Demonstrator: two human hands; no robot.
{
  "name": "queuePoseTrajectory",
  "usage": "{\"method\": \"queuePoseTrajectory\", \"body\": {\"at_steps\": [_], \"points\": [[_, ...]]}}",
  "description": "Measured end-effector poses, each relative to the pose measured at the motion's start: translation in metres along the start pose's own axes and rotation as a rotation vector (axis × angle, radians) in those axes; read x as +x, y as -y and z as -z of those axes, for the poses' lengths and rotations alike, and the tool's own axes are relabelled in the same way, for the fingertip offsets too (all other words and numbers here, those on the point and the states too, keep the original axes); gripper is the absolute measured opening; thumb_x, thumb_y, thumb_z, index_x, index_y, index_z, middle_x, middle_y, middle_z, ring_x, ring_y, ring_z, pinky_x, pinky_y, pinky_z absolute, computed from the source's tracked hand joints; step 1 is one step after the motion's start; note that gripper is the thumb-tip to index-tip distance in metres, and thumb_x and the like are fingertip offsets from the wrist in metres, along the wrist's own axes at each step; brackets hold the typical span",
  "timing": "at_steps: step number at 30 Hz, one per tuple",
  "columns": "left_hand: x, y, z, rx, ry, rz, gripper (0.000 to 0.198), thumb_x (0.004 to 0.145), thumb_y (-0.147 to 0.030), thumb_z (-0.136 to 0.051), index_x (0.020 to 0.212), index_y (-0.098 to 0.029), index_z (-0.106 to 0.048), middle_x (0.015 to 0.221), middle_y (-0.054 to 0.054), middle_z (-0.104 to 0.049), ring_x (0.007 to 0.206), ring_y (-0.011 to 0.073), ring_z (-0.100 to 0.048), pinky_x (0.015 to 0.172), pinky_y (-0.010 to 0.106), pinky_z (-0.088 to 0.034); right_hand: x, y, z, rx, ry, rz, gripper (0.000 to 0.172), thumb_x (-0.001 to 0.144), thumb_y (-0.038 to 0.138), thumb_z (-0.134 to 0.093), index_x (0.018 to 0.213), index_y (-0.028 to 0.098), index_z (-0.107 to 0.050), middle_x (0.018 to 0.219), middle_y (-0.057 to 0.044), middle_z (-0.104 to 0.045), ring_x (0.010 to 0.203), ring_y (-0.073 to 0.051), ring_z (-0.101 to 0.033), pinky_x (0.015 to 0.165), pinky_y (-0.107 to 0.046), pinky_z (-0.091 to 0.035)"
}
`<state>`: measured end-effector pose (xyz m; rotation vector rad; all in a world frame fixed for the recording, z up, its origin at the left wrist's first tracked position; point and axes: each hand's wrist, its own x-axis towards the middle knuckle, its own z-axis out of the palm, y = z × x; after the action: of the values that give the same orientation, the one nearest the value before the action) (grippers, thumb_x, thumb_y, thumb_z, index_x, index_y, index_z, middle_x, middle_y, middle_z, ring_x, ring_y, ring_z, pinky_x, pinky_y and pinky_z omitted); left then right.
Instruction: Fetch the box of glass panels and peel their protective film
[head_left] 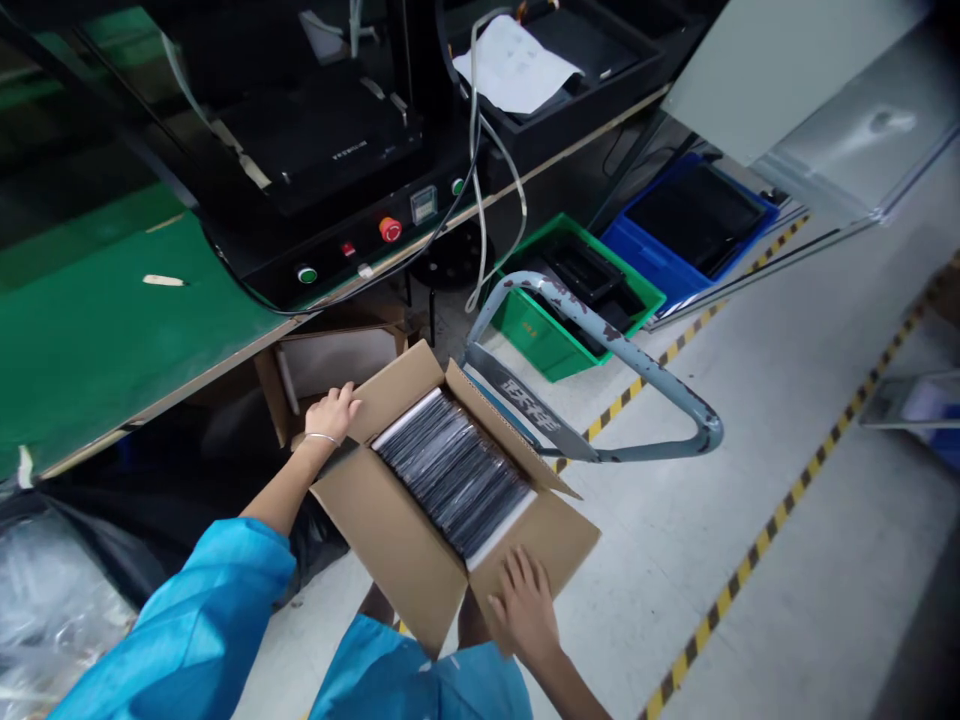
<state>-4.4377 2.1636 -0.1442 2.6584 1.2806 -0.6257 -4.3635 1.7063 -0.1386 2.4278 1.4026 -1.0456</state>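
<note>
Now we've both hands on the open carton (pixel 394 545), just beside the trolley handle (pixel 645 360). Our left hand's (pixel 332 413) fingers bend over the upper-left flap's edge; whether they pinch it, we can't tell. Our right hand (pixel 527 603) lies slightly spread, gripping nothing, on the lower-right flap. Uneven pressure could skew the carton; flaps bending inward could snag the dark wrapped pieces (pixel 457 470).

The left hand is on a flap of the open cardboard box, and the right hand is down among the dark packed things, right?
Not quite: the head view shows the right hand on another flap, not among the dark things. The left hand is on its flap, as you say.
</note>
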Motion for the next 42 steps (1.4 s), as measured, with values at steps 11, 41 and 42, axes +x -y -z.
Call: {"method": "queuePoseTrajectory", "body": {"at_steps": [11, 41, 42], "points": [[0.041, 0.008, -0.027, -0.026, 0.064, 0.153, 0.053, 0.096, -0.044, -0.023, 0.133, -0.012, -0.043, 0.116, 0.02, -0.06, 0.1, 0.0336, -0.061, 0.077, 0.046, -0.05, -0.007, -0.051, -0.114, -0.051, -0.245, 0.122, 0.056, 0.081, 0.023, -0.053, 0.137, 0.026, -0.048, 0.145, -0.007, -0.043, 0.132, -0.032, -0.039, 0.106, -0.054, -0.029], [-0.001, -0.161, -0.097, -0.121, 0.087, 0.096, 0.045, 0.088, -0.012, -0.052, 0.132, -0.014, -0.046, 0.136, 0.013, -0.048, 0.12, 0.0251, -0.05, 0.099, 0.045, -0.043, 0.375, 0.027, 0.058, 0.832, -0.099, 0.056, 0.038, 0.092, 0.037, -0.054, 0.125, 0.017, -0.053, 0.134, -0.011, -0.05, 0.124, -0.027, -0.047, 0.105, -0.053, -0.035], [-0.003, -0.163, -0.097, -0.135, 0.089, 0.114, 0.046, 0.087, -0.01, -0.051, 0.133, -0.013, -0.046, 0.137, 0.013, -0.049, 0.121, 0.0249, -0.05, 0.1, 0.044, -0.042, 0.381, 0.026, 0.058, 0.839, -0.084, 0.073, 0.037, 0.092, 0.037, -0.054, 0.124, 0.017, -0.054, 0.132, -0.011, -0.051, 0.121, -0.026, -0.049, 0.103, -0.053, -0.037]]}}
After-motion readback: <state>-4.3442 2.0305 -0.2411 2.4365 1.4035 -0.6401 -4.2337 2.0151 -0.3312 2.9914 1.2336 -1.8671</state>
